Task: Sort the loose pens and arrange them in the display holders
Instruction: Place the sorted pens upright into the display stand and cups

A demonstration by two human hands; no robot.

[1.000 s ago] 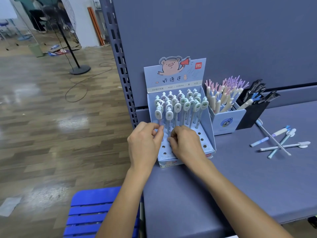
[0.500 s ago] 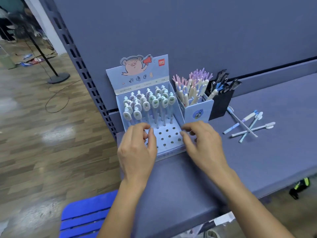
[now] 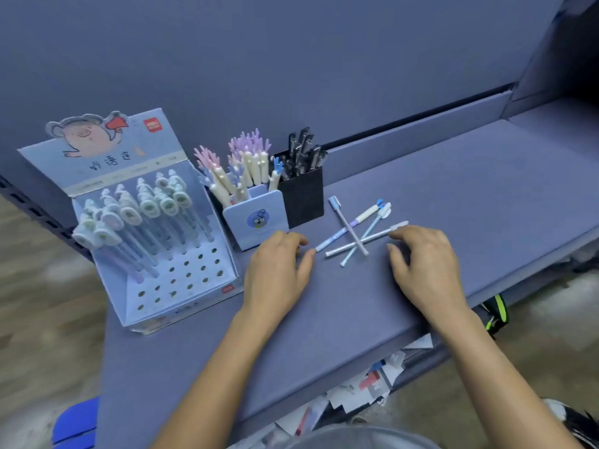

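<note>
- Loose pens (image 3: 356,234): four, lying crossed in a small heap on the shelf (image 3: 486,176), just right of the black holder (image 3: 303,202) and between the two hands.
- Left grip (image 3: 275,273): rests palm down on the shelf, fingers relaxed and slightly spread, nothing held. Thumb tip sits just beside the near end of the blue-and-cream pen (image 3: 366,215); cannot tell whether it touches.
- Right grip (image 3: 428,267): palm down over the shelf, fingers loosely curved, nothing held. Fingertips lie just beside the capped end of the white pen (image 3: 379,234).
- Lilac pen (image 3: 340,210): lies across the white pen and the blue-and-cream pen, on top of the heap.
- Pig display box (image 3: 181,296): stands at the left end of the shelf. Rear rows of its holed panel carry upright pens with rounded toppers (image 3: 129,218); front rows show bare holes.
- Light blue holder (image 3: 256,218): stands between the pig display box and the black holder, packed with cream pens bearing pink, lilac and blue antler-like tops.
- Black holder: carries dark clip pens standing upright.
- Papers (image 3: 372,384): scattered below the shelf's front edge.
- Blue stool (image 3: 76,422): at the lower left, on the floor.
</note>
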